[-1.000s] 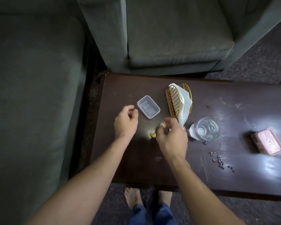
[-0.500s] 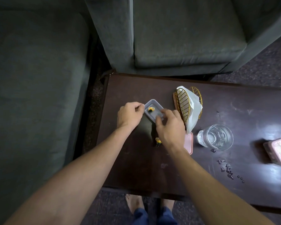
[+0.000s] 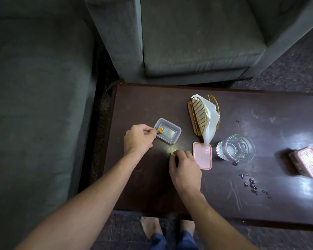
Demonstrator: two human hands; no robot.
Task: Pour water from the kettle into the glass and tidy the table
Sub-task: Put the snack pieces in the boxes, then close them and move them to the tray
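Glossy, scratched dark wood table [image 3: 152, 98] — clear plastic tub [image 3: 177, 132], smooth glass [image 3: 220, 150], gold metal-wire rack [image 3: 197, 114], matt cloth sofa [image 3: 188, 42].

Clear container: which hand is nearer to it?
Left. The left hand holds the clear container's left corner; the right hand is apart, nearer the person, pinching a small item beside the pink lid.

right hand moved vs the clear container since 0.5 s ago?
Yes. The right hand left the clear container and pulled back toward the camera. It is now beside the pink lid, fingers pinching a candy.
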